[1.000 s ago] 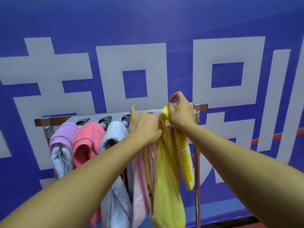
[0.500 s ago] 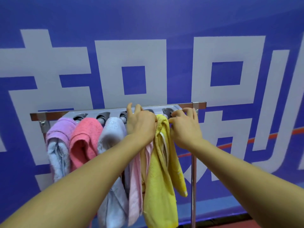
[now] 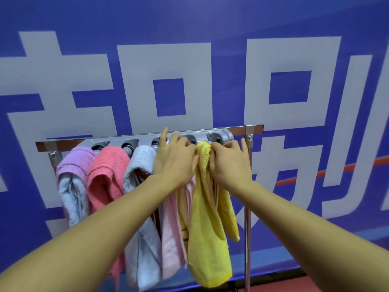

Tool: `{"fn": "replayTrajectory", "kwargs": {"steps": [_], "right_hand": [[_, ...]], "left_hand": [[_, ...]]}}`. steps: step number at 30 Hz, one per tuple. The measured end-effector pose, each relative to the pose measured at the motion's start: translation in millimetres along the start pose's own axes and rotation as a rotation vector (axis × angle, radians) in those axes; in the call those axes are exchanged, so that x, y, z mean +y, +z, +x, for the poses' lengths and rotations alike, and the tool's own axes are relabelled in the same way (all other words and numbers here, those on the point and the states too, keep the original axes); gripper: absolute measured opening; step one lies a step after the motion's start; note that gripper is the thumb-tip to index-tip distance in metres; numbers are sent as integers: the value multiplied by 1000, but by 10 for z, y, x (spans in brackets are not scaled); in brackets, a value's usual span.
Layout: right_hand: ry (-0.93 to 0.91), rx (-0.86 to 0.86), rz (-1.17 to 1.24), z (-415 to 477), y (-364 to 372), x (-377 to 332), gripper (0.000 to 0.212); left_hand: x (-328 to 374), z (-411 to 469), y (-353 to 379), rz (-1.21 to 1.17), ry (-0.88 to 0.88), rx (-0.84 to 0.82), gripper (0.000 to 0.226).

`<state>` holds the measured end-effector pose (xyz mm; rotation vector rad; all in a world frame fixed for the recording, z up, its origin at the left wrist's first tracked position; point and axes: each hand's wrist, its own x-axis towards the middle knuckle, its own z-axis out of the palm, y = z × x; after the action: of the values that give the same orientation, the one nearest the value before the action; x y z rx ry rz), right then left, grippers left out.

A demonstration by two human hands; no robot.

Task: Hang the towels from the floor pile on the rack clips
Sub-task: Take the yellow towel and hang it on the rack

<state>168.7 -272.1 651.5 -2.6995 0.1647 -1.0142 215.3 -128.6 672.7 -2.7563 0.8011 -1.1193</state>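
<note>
A grey clip rack [image 3: 221,134] runs along a brown bar at chest height. A yellow towel [image 3: 207,234] hangs below the rack's right part. Its bunched top sits just under a clip, pinched between my left hand [image 3: 175,159] and my right hand [image 3: 230,163]. To the left hang a purple towel [image 3: 72,165], a coral towel [image 3: 107,173], a pale grey towel [image 3: 140,249] and a light pink towel [image 3: 171,239]. The floor pile is out of view.
A blue banner wall [image 3: 189,28] with large white characters stands right behind the rack. A metal upright [image 3: 248,239] carries the rack's right end. A strip of red floor [image 3: 315,284] shows at the bottom right.
The yellow towel's top came down from above the bar to just under the clips. My right hand dropped from over the bar and now pinches the towel beside my left hand.
</note>
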Motion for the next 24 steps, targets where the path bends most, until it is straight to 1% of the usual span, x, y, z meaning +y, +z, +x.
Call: {"fn": "replayTrajectory", "kwargs": {"steps": [2, 5, 9, 11, 14, 16, 18, 20, 24], "right_hand": [[5, -7, 15, 2, 9, -4, 35], [-2, -78, 30, -16, 18, 6, 40], [29, -172, 75, -13, -32, 52, 41], [34, -166, 98, -30, -52, 71, 44], [58, -86, 127, -103, -87, 86, 53], [37, -38, 153, -169, -123, 92, 52], [8, -25, 189, -252, -165, 82, 47], [-17, -20, 210, -363, -190, 61, 43], [-33, -32, 221, -611, -205, 13, 44]], "left_hand": [[67, 0, -40, -95, -23, -11, 37], [148, 13, -67, -135, 43, -98, 41], [158, 42, -65, -207, 3, -153, 42], [162, -8, -83, -215, -4, -129, 42], [173, -131, -178, -122, 7, -40, 44], [185, -220, -250, -105, 6, 19, 45], [189, -317, -298, -125, -9, 67, 45], [187, -443, -319, -161, -29, 78, 46], [174, -795, -317, -183, -33, 44, 54]]}}
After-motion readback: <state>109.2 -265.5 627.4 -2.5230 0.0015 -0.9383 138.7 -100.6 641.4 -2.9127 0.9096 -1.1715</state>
